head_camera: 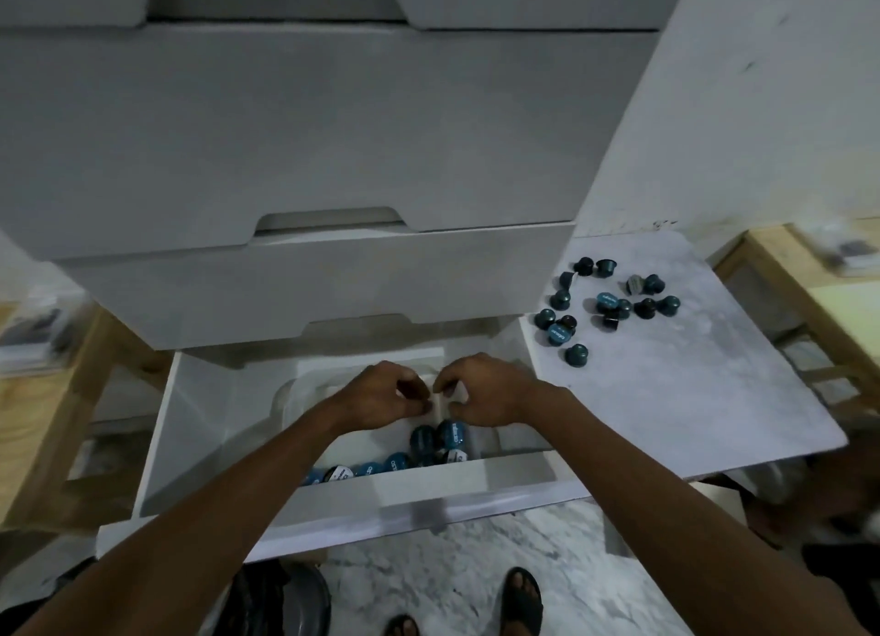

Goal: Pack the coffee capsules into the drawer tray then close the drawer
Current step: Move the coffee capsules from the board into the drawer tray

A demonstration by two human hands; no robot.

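Observation:
The white bottom drawer (200,426) is pulled out, with a pale tray (305,387) inside it. Several blue-topped coffee capsules (438,437) lie in the tray near its front. Both hands hover over the tray's middle, fingertips almost touching. My left hand (381,392) has its fingers curled, pinching something small and dark that I cannot make out. My right hand (481,390) is curled the same way; whether it holds anything is hidden. Several loose dark teal capsules (609,304) lie scattered on the white board (690,387) to the right.
Two shut white drawers (309,159) stack above the open one. Wooden shelf frames (71,397) stand at the left and at the far right (809,292). Marble floor (452,569) and my sandalled feet (521,602) show below the drawer front.

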